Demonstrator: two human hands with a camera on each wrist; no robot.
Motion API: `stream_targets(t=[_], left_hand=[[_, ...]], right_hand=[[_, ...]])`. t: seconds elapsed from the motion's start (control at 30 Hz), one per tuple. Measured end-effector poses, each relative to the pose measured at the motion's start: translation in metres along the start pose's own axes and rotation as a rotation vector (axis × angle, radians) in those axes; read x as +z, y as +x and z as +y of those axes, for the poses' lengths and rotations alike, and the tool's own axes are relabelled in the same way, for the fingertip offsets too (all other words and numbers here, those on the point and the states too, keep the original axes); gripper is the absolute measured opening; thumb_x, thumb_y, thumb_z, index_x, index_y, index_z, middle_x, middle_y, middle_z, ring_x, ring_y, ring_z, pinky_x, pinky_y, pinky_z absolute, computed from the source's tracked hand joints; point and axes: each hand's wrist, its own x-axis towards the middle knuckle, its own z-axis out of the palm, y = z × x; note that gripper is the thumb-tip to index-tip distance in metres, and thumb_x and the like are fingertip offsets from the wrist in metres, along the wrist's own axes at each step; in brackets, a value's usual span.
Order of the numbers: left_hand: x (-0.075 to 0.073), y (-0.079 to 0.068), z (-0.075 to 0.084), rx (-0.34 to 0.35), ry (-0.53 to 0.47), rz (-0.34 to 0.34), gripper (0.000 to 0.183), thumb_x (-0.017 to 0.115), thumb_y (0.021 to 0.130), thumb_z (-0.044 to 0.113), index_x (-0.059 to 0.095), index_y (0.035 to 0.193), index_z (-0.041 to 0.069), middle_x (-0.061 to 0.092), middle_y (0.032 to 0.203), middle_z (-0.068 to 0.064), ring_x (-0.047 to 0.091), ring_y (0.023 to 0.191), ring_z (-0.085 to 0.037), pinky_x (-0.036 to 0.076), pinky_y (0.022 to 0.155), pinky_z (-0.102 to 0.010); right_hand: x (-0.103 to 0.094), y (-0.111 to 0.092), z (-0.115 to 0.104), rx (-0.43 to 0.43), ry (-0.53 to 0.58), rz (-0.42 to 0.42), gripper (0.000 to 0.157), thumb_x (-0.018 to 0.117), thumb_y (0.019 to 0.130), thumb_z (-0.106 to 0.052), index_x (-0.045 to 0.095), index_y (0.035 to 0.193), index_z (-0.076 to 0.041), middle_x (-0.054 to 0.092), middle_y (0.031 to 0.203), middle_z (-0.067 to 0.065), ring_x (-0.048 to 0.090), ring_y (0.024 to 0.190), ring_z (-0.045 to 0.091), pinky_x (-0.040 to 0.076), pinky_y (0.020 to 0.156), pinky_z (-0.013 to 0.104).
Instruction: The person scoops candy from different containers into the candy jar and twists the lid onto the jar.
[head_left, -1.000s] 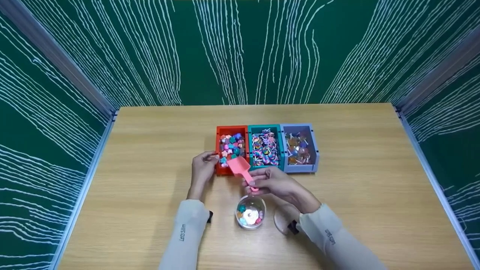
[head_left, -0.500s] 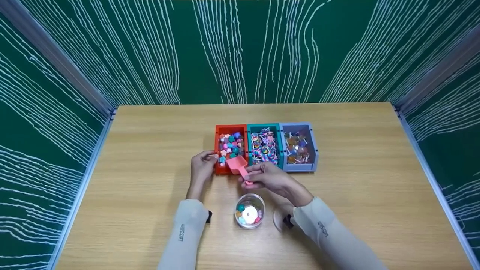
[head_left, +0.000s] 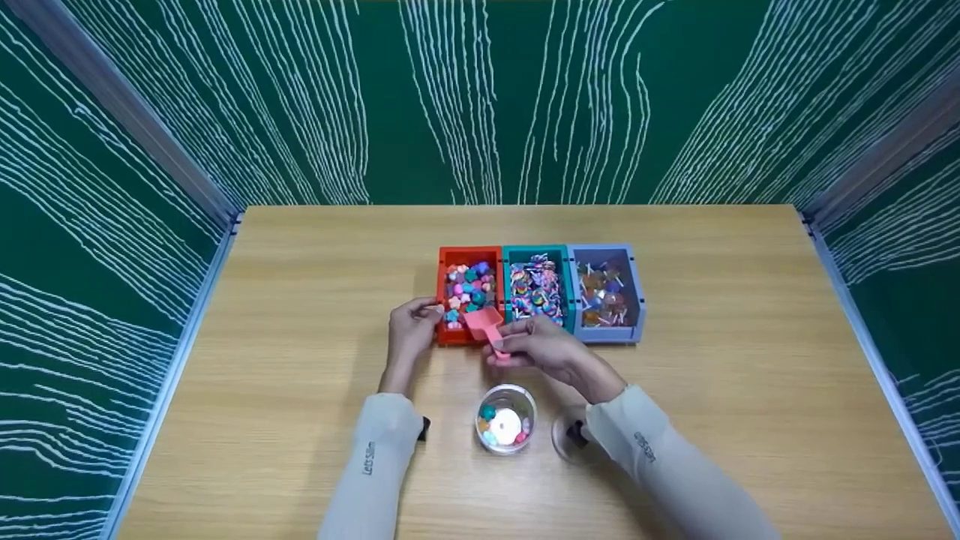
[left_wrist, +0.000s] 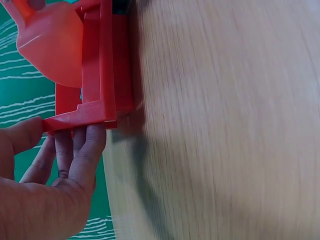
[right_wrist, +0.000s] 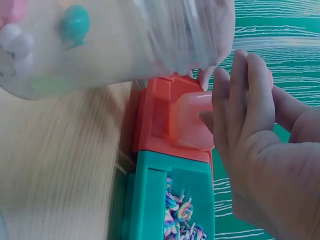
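Observation:
My left hand grips the left wall of a red bin, thumb at the rim and fingers along the outside. Small colourful charms, some flower-shaped, lie in this bin. With my right hand I pinch the handle of a pink scoop. Its blade is over the front part of the red bin and looks bare in the head view. Nearer to me, between my forearms, stands a clear plastic cup with several charms at its bottom. Right fingers partly hide the scoop in the right wrist view.
Joined to the red bin are a teal bin of swirl lollipop charms and a lavender bin of translucent lollipop charms. A clear round lid lies right of the cup, partly under my right wrist.
My right hand and the scoop have moved forward, away from the cup and slightly farther over the red bin. The left hand keeps its grip on the bin wall.

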Motion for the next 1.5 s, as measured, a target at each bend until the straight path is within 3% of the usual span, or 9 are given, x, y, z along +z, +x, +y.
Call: stream_targets(t=[0.3, 0.67, 0.87, 1.5], left_hand=[[-0.002, -0.002, -0.001, -0.028, -0.029, 0.001, 0.023, 0.069, 0.098, 0.001, 0.076, 0.118, -0.007, 0.075, 0.098, -0.015, 0.062, 0.084, -0.016, 0.050, 0.066, -0.021], [-0.001, -0.001, 0.002, -0.028, -0.025, 0.011, 0.022, 0.070, 0.097, 0.002, 0.077, 0.116, -0.006, 0.076, 0.098, -0.015, 0.064, 0.087, -0.020, 0.050, 0.069, -0.022], [0.001, 0.000, 0.003, -0.031, -0.032, 0.011, 0.023, 0.070, 0.097, 0.002, 0.076, 0.118, -0.006, 0.076, 0.098, -0.015, 0.064, 0.088, -0.020, 0.050, 0.071, -0.022], [0.001, -0.001, -0.001, -0.022, -0.031, 0.003, 0.023, 0.070, 0.097, 0.002, 0.076, 0.117, -0.006, 0.075, 0.095, -0.013, 0.062, 0.086, -0.017, 0.050, 0.068, -0.022]], right_hand=[[0.006, 0.005, -0.009, 0.059, 0.062, 0.013, 0.040, 0.056, 0.105, 0.004, 0.053, 0.144, 0.009, 0.079, 0.104, 0.015, 0.080, 0.088, 0.020, 0.061, 0.084, 0.026], [0.009, 0.012, -0.018, 0.080, 0.096, 0.045, 0.035, 0.054, 0.103, 0.007, 0.054, 0.139, 0.011, 0.079, 0.100, 0.016, 0.079, 0.081, 0.021, 0.062, 0.080, 0.028], [0.009, 0.021, -0.022, 0.093, 0.111, 0.091, 0.040, 0.057, 0.103, 0.006, 0.051, 0.143, 0.008, 0.079, 0.102, 0.016, 0.080, 0.082, 0.022, 0.062, 0.079, 0.027], [0.025, 0.044, -0.004, -0.004, 0.034, 0.247, 0.043, 0.059, 0.099, 0.011, 0.053, 0.142, 0.009, 0.070, 0.106, 0.020, 0.078, 0.079, 0.023, 0.063, 0.078, 0.030]])
